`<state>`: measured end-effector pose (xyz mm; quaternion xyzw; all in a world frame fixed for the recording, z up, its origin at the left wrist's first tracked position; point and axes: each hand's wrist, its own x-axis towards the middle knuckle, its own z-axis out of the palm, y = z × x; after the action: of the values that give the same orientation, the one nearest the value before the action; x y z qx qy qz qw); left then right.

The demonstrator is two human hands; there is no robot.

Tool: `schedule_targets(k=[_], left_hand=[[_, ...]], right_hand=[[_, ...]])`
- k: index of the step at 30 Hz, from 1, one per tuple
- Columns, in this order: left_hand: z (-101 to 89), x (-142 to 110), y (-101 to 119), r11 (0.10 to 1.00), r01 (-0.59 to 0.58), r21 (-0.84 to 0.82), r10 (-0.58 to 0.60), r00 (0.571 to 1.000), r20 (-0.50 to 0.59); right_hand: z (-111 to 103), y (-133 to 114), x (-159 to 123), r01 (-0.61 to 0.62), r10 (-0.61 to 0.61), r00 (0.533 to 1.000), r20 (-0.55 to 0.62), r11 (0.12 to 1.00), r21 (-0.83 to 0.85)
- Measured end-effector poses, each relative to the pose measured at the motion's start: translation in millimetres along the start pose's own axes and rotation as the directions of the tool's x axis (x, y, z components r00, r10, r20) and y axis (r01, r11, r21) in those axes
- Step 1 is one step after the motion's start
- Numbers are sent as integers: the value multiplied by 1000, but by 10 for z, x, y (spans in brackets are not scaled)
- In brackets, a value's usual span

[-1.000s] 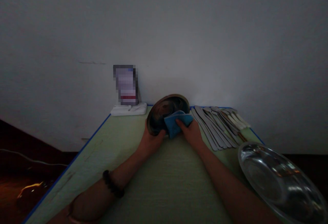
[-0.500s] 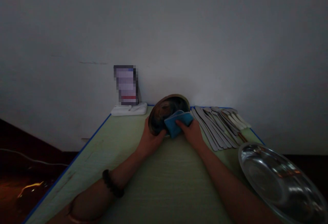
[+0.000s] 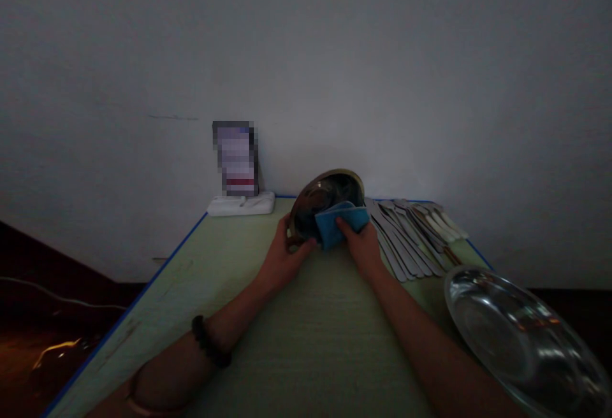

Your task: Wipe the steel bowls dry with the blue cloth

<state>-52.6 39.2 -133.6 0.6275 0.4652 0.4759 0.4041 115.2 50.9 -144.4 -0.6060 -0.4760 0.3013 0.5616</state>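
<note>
A shiny metal bowl [image 3: 313, 200] is tilted up on its side near the back edge of the table, its dark reflecting inside facing me. My left hand [image 3: 285, 257] grips its lower left rim, thumb on the near side and the other fingers mostly hidden behind. In my right hand [image 3: 362, 243] is a folded blue cloth [image 3: 333, 222], pinched under the thumb and lying against the bowl's right side. The cloth covers part of the bowl's inside.
Several pieces of metal cutlery [image 3: 406, 239], some white-handled, lie in a row at the back right. A large steel basin [image 3: 497, 335] sits at the right edge. A phone [image 3: 238, 160] with a blurred screen leans on a white stand [image 3: 241, 204] by the wall.
The bowl has shifted a little to the right and up, and its tilt has changed slightly. Both hands and the blue cloth have moved with it.
</note>
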Motion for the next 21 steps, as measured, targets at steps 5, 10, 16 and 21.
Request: schedule_targets(k=[5,10,16,21], left_hand=[[-5,-22,31,972,80,222,-96,993,63],[-19,-49,14,965,139,221,-166,980,111],[-6,-50,-82,966,197,167,-222,964,145],[3,-43,-84,964,214,160,-236,963,133]], right_hand=[[38,0,-37,57,-54,996,74,998,-32],[102,-12,-83,92,-88,984,155,996,-20],[102,-17,-83,55,-53,996,73,998,-24],[71,26,-16,47,-57,995,88,993,111]])
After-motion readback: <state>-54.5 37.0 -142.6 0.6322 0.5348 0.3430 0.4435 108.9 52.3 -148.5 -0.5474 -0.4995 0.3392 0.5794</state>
